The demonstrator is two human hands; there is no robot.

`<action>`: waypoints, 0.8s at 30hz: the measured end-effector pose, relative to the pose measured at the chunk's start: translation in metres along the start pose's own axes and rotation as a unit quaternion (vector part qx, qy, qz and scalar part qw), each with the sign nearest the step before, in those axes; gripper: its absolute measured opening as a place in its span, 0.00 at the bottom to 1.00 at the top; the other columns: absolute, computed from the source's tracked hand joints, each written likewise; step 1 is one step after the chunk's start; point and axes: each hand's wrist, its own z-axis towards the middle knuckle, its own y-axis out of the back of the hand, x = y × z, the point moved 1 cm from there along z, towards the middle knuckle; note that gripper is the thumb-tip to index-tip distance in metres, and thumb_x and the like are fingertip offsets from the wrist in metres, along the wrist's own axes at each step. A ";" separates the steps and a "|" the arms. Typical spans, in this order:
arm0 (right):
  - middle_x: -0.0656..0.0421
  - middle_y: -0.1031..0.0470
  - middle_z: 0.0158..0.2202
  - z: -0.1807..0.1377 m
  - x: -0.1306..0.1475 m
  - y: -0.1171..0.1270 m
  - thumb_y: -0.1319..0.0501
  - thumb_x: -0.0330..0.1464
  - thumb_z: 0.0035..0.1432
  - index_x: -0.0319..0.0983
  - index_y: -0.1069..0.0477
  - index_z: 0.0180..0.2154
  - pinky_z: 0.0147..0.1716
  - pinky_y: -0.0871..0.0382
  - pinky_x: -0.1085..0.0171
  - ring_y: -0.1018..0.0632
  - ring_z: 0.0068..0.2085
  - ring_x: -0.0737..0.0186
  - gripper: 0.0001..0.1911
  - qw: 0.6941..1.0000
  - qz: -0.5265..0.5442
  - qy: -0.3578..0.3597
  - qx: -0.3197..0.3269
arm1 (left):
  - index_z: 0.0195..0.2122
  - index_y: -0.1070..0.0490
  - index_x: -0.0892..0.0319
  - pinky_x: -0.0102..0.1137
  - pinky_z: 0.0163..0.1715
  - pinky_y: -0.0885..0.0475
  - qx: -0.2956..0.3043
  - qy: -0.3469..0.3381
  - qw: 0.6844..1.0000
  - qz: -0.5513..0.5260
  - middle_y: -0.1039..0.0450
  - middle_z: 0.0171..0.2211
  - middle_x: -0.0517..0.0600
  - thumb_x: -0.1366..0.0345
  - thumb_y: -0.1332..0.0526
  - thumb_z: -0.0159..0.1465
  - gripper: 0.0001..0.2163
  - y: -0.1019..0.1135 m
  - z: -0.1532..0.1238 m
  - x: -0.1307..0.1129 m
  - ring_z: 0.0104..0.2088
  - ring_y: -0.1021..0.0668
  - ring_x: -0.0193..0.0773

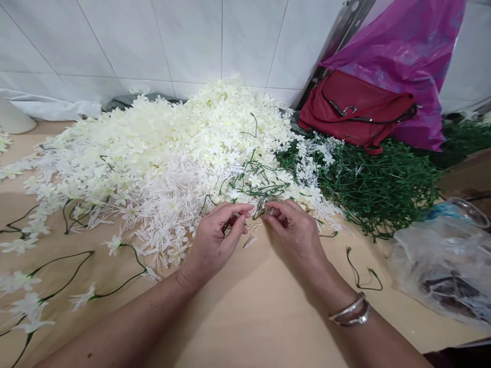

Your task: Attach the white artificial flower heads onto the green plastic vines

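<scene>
In the head view, a thin stem (258,210) is held at the near edge of the flower pile (172,143), just above the table (249,317); the fingers of the left hand (215,240) and right hand (295,230) are pinched on it. A short grip near its tip is judged best, so that bending is avoided
</scene>
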 end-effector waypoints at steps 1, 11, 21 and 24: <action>0.57 0.22 0.35 0.001 0.001 -0.001 0.36 0.28 0.63 0.41 0.20 0.41 0.34 0.30 0.60 0.24 0.32 0.59 0.06 1.000 -0.015 0.010 -0.003 | 0.52 0.22 0.57 0.31 0.38 0.25 0.003 -0.001 1.000 0.001 0.22 0.41 0.52 0.66 0.41 0.75 0.10 0.000 0.000 0.000 0.33 0.18 0.33; 0.56 0.23 0.36 0.006 0.003 -0.006 0.37 0.27 0.65 0.40 0.22 0.39 0.35 0.28 0.62 0.23 0.34 0.59 0.05 0.998 -0.032 0.026 -0.038 | 0.51 0.21 0.57 0.31 0.37 0.24 0.003 0.016 1.000 -0.010 0.22 0.42 0.52 0.64 0.41 0.74 0.10 0.000 0.000 -0.002 0.32 0.18 0.33; 0.54 0.23 0.39 0.008 0.004 -0.007 0.40 0.26 0.67 0.41 0.23 0.41 0.39 0.29 0.58 0.22 0.39 0.55 0.08 0.998 -0.051 0.040 -0.004 | 0.51 0.21 0.58 0.29 0.35 0.24 0.006 0.027 0.999 -0.019 0.21 0.42 0.53 0.64 0.40 0.74 0.10 0.000 -0.002 -0.001 0.32 0.18 0.33; 0.55 0.25 0.37 0.008 0.007 -0.001 0.39 0.26 0.65 0.40 0.25 0.36 0.34 0.30 0.59 0.25 0.33 0.58 0.07 0.999 -0.027 0.035 -0.028 | 0.51 0.21 0.58 0.28 0.32 0.24 0.007 0.035 0.999 -0.024 0.21 0.44 0.53 0.64 0.40 0.74 0.10 0.000 -0.002 0.000 0.32 0.18 0.32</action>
